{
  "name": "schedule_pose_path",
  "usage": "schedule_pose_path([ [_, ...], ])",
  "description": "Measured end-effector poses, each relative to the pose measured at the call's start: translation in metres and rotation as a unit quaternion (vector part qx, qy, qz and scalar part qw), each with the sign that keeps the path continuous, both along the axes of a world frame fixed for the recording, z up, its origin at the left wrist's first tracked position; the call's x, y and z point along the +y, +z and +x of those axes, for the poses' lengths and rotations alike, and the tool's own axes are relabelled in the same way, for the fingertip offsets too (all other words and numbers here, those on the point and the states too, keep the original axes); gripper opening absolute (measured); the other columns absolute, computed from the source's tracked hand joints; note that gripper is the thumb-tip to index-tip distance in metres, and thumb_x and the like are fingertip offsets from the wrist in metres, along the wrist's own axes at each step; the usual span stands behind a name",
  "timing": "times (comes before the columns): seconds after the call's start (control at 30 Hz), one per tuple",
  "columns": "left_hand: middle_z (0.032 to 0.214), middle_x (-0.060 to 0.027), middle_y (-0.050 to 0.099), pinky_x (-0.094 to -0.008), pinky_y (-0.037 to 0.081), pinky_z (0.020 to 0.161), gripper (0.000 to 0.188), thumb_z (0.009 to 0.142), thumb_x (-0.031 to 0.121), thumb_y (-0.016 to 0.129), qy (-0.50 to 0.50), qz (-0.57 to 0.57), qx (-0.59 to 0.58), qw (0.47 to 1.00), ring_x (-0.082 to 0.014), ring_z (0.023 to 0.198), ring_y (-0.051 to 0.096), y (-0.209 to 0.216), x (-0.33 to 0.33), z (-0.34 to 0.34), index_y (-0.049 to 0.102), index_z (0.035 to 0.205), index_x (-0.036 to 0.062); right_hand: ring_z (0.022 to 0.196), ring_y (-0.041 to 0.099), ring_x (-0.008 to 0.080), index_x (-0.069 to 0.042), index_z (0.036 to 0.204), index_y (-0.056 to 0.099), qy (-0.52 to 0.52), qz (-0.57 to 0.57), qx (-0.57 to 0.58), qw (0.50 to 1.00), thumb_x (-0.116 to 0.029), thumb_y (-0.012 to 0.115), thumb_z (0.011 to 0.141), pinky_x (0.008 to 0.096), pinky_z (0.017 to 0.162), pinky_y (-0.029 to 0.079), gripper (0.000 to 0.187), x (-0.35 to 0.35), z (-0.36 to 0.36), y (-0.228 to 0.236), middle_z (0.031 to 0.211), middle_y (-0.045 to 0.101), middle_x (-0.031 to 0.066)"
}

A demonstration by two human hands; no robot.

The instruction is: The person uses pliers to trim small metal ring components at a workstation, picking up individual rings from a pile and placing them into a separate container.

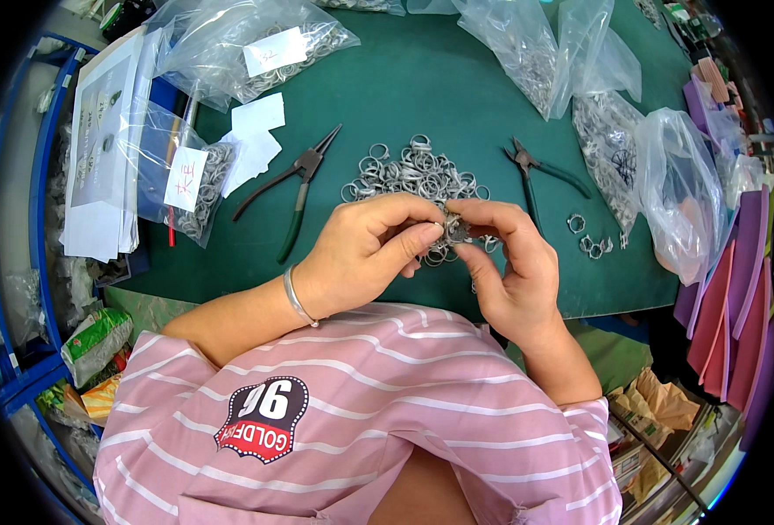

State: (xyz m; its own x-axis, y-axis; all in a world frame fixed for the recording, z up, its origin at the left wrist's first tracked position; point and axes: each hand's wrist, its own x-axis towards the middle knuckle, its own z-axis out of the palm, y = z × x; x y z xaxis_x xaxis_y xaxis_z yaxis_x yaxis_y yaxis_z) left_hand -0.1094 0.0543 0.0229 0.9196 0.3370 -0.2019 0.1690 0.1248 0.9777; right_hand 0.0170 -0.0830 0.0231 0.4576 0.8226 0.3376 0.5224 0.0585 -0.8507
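Note:
My left hand, a silver bangle on its wrist, pinches thumb to forefinger in front of my chest. Opposite it, the thumb and fingers of my right hand close on the same spot. Between both sets of fingertips is a small grey metal piece, mostly covered, so its exact shape is unclear. Just beyond my hands lies a heap of silver-grey metal rings. Long-nose pliers rest left of the heap, one grip green, the other dark. Smaller green-handled pliers lie to its right.
A few separate rings lie at the right on the green tabletop. Clear bags of metal parts stand far left, with others at the right. White paper slips lie left. Blue shelving borders the left side.

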Motion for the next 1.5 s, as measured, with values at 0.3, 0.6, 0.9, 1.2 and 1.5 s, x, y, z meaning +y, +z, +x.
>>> schedule_pose_path([
  [0.3, 0.076, -0.0096, 0.056, -0.0286, 0.045, 0.055, 0.012, 0.082, 0.001, 0.06, 0.004, 0.328, -0.157, 0.931, -0.0186, 0.063, 0.056, -0.01, 0.003, 0.003, 0.058, 0.094, 0.0004, 0.078, 0.059, 0.0267, 0.0, 0.095, 0.06, 0.004, -0.01, -0.047, 0.999, 0.002, 0.072, 0.066, 0.0318, 0.065, 0.049, 0.032, 0.004, -0.001, -0.003, 0.091, 0.06, 0.0135],
  [0.6, 0.075, -0.0121, 0.053, -0.033, 0.043, 0.054, 0.016, 0.078, -0.004, 0.061, 0.046, 0.416, -0.195, 0.887, -0.0267, 0.062, 0.052, -0.011, 0.005, 0.008, 0.058, 0.093, 0.0, 0.076, 0.06, 0.0244, 0.002, 0.098, 0.059, -0.027, 0.045, -0.088, 0.995, 0.003, 0.072, 0.067, 0.0297, 0.063, 0.05, 0.034, 0.014, -0.003, -0.003, 0.09, 0.06, 0.0136],
  [0.9, 0.078, -0.0126, 0.055, -0.0355, 0.046, 0.059, 0.014, 0.078, 0.001, 0.061, 0.037, 0.392, -0.158, 0.906, -0.0296, 0.069, 0.056, -0.004, 0.002, 0.008, 0.056, 0.091, 0.001, 0.076, 0.061, 0.0235, 0.0, 0.093, 0.063, -0.039, 0.068, -0.113, 0.991, 0.006, 0.072, 0.066, 0.0276, 0.063, 0.051, 0.029, 0.018, -0.002, -0.008, 0.09, 0.062, 0.013],
  [1.2, 0.089, -0.0109, 0.057, -0.0256, 0.046, 0.064, 0.012, 0.079, -0.001, 0.061, 0.045, 0.381, -0.1, 0.918, -0.0192, 0.076, 0.057, 0.0, 0.027, 0.008, 0.06, 0.091, 0.0008, 0.083, 0.062, 0.0187, 0.001, 0.093, 0.064, -0.033, 0.071, 0.132, 0.988, 0.008, 0.065, 0.073, 0.028, 0.068, 0.051, 0.021, 0.007, -0.002, 0.003, 0.091, 0.063, 0.0115],
  [1.5, 0.103, -0.0112, 0.057, -0.0259, 0.045, 0.082, 0.021, 0.082, -0.008, 0.052, 0.073, -0.019, -0.084, 0.994, -0.0134, 0.091, 0.056, -0.015, 0.018, -0.007, 0.052, 0.103, -0.0021, 0.059, 0.058, 0.0078, 0.002, 0.088, 0.062, -0.399, -0.016, 0.149, 0.904, 0.0, 0.061, 0.081, 0.0184, 0.046, 0.041, 0.008, -0.102, 0.123, -0.022, 0.072, 0.063, 0.0053],
])
